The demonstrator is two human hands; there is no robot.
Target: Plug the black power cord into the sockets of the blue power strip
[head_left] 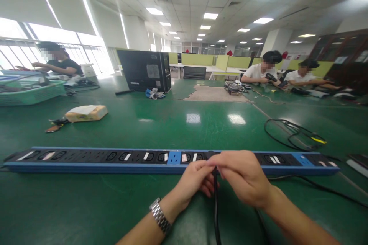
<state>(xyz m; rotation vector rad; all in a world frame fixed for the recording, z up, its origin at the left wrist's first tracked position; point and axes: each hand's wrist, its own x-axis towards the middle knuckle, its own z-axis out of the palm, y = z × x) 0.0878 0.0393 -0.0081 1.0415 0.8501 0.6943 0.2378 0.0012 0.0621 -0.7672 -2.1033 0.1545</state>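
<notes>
A long blue-and-black power strip [115, 167] lies across the table in front of me, with rows of black sockets, a blue socket near its middle and several small white labels. Both my hands meet at its near edge, right of the middle. My left hand [194, 182], below a metal wristwatch, is closed with its thumb and fingers at the top of a black power cord [216, 210]. My right hand [243, 176] closes over the cord's end from the right, against the sockets. The plug itself is mostly hidden under my fingers. The cord hangs down toward me.
Beyond the strip are a tissue pack [86, 113], a black computer case [143, 71], gloves [155, 93] and a green basket [34, 93]. A coiled black cable [290, 132] lies at right. Several people sit around the green table [161, 132].
</notes>
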